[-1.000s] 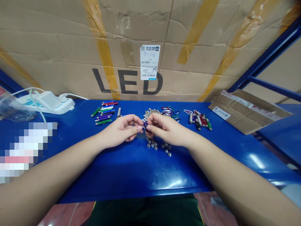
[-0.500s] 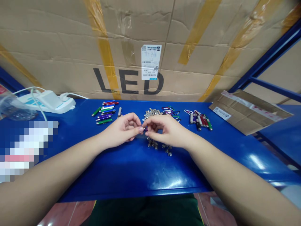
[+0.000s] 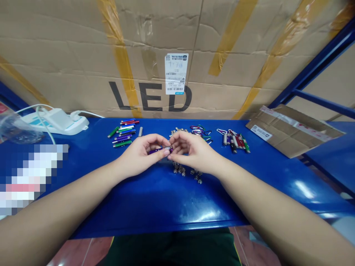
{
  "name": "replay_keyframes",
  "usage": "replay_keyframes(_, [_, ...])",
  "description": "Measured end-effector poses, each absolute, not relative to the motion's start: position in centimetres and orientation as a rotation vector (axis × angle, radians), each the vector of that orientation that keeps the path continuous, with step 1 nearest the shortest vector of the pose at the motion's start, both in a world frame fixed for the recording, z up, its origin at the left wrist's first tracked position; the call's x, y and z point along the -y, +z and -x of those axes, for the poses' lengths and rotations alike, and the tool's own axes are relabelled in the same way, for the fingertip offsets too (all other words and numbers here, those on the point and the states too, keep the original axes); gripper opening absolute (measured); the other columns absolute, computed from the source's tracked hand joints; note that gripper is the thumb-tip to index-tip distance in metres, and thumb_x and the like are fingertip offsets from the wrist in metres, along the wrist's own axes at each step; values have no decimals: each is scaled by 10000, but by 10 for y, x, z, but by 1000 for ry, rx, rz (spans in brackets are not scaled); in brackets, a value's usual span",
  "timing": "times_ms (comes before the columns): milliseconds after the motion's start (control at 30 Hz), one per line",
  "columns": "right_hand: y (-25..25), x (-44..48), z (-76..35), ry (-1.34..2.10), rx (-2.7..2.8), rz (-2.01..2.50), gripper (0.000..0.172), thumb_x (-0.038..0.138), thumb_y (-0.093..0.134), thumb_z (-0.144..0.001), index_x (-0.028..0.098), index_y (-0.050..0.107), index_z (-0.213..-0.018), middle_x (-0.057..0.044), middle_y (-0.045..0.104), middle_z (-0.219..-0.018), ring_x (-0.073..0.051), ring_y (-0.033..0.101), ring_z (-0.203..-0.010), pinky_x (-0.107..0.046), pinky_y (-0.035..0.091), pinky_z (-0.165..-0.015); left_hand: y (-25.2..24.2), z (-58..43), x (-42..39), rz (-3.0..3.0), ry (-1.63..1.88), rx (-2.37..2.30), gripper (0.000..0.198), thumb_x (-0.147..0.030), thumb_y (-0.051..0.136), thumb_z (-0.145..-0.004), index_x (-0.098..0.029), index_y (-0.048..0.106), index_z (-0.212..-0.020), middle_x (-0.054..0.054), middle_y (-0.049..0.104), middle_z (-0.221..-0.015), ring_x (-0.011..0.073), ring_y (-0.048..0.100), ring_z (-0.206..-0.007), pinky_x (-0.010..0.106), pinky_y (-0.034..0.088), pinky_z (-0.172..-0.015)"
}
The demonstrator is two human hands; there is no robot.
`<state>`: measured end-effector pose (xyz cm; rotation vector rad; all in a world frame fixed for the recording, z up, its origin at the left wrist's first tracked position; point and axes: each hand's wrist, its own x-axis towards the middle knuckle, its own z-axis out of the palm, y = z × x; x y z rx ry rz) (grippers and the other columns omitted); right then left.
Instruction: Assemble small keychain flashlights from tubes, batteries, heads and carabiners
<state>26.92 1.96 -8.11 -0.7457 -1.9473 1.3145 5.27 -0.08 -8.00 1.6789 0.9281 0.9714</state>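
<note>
In front of me my left hand (image 3: 144, 152) is closed round a small purple flashlight tube (image 3: 155, 150), thumb along its near side. The silver and purple end of the tube points toward my right hand (image 3: 192, 149), whose curled thumb and fingers close round that end. Whether a separate small part sits in the right fingertips is hidden. Just behind and below the right hand lie small silver round parts (image 3: 179, 169); some are covered by the hand. Beyond it are coloured carabiner clips (image 3: 198, 130).
Coloured metal tubes (image 3: 123, 137) lie at the left, with a single silver tube (image 3: 140, 131) near them. Tubes with clips (image 3: 235, 142) are grouped at the right. A white power strip (image 3: 70, 125), a small cardboard box (image 3: 288, 131) and a large carton (image 3: 155, 44) border the blue table (image 3: 155, 207).
The purple tube now shows lying across my left hand; before, only a small purple end showed between the fingertips. My right fingers have shifted slightly left and still meet the left ones.
</note>
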Motion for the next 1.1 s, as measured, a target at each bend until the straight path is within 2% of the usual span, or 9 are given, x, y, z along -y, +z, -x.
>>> replay_keyframes(167, [-84,-18,-264,1153,1942,789,199,146,701,-786,197,590,-943,-9,688,-860,-135,685,-752,-290,585,-728,-80,-53,1,-1679,1011,-978,291,-331,845,-811,-144,679,-960,19,683,-839,92,606,-673,209,544,-631])
replay_keyframes(267, [-80,-17,-265,923,2002,803,141,127,644,-822,200,607,-937,-16,706,-876,-146,698,-776,-304,593,-765,-80,-52,0,-1611,972,-1040,334,-379,840,-812,-136,669,-965,14,664,-778,98,603,-609,195,518,-527])
replay_keyframes(367, [-78,-16,-267,730,2068,730,127,124,613,-871,202,635,-968,-31,735,-916,-158,709,-804,-317,593,-788,-78,-53,0,-1536,892,-1020,399,-439,789,-858,-138,645,-1077,11,655,-763,97,580,-531,183,462,-422])
replay_keyframes(533, [-77,-21,-273,411,2200,610,164,125,581,-943,206,719,-981,-69,743,-965,-201,692,-909,-377,556,-863,-76,-50,0,-1544,798,-930,423,-451,712,-929,-136,635,-1201,-15,601,-771,70,534,-487,176,426,-406])
replay_keyframes(667, [-76,-30,-283,625,2285,531,83,205,684,-942,209,767,-947,-71,688,-986,-204,655,-935,-400,541,-888,-77,-46,0,-1606,679,-946,451,-435,632,-991,-124,596,-1316,-40,579,-675,86,541,-485,196,458,-464])
replay_keyframes(767, [-74,-34,-287,982,2151,490,83,288,742,-925,208,756,-941,-41,696,-912,-178,651,-870,-370,552,-839,-79,-45,0,-1662,621,-928,408,-430,607,-1008,-117,621,-1268,-29,593,-686,83,537,-489,204,476,-488])
replay_keyframes(900, [-66,-40,-295,1248,1688,612,226,423,739,-921,218,654,-964,-24,719,-950,-130,651,-737,-307,582,-700,-83,-44,0,-1661,719,-875,476,-456,634,-988,-165,573,-1361,83,658,-1036,190,713,-851,276,607,-631])
replay_keyframes(1000, [-59,-56,-318,1017,1631,743,272,458,749,-912,230,607,-956,-37,728,-939,-161,707,-826,-323,616,-737,-86,-41,-2,-1754,738,-899,496,-433,647,-988,-207,551,-1418,129,644,-1231,244,674,-1138,353,621,-874])
replay_keyframes(1100, [-57,-80,-358,652,1629,895,243,420,754,-912,238,595,-935,-43,726,-871,-196,736,-847,-382,632,-793,-89,-37,-4,-1854,696,-939,446,-433,635,-994,-215,586,-1380,125,653,-1244,251,650,-1186,377,586,-938])
